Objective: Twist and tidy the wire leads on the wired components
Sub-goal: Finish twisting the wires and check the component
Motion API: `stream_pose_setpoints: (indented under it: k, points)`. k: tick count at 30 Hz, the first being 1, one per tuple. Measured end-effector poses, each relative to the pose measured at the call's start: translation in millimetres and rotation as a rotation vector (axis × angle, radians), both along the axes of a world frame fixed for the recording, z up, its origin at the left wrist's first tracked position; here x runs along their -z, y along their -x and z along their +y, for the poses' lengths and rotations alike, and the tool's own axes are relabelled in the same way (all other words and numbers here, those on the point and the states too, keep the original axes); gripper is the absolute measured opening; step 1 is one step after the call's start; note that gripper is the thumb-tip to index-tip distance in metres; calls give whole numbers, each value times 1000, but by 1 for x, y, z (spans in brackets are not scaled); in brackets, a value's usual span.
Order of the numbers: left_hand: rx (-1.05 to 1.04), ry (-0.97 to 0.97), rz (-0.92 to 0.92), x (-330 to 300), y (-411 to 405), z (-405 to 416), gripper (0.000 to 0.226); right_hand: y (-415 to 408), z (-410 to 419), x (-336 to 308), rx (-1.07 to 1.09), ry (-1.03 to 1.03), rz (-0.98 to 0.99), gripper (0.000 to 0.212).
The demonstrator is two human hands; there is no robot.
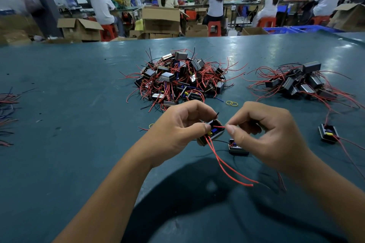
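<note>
Here we hold one small black component (212, 133) between our two hands, just above the green worktop (79, 104). The left hand (177, 132) has its fingers curled round the component, thumb pressed against its near edge. The right hand (264, 134) is curled too — its thumb and forefinger pinch a short red lead (219, 126) that comes off the top of the component. Two longer red leads (227, 165) hang from the component's underside and trail toward us, below the right wrist. Just under the right hand another component (237, 148) lies on the worktop, and a third (328, 134) sits off to that hand's right. Beyond both hands is a large heap of wired components (177, 79) — a smaller heap (302, 83) lies beyond the right hand. Yellow rubber bands (232, 103) lie between the large heap and our hands.
</note>
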State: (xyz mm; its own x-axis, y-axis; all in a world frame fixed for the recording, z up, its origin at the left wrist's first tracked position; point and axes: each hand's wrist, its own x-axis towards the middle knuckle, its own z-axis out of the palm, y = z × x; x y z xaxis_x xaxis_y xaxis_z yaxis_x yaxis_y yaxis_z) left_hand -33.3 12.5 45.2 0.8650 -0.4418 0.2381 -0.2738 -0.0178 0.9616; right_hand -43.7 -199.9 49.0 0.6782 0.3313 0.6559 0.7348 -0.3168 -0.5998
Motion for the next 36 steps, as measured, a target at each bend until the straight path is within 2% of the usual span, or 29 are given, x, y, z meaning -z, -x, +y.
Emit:
stream_pose_setpoints:
  k: [6,20,24,27,32,36]
  points:
    - [-18,-48,-11,3,-3,1,14,-1,2,3,6,111,-108,5]
    - [-83,-27,-41,3,-3,-3,3,-2,0,4,-7,133,-118,9]
    - [-70,-22,-2,3,-2,-2,3,-1,1,5,-29,147,-99,9]
    - [-56,-19,39,3,-2,-1,4,-5,-1,5,16,108,-45,12]
    - [-16,7,53,1,-2,0,18,-10,-3,7,100,-19,139,15]
    - [0,35,14,-1,1,0,14,-12,-2,8,104,-82,247,17]
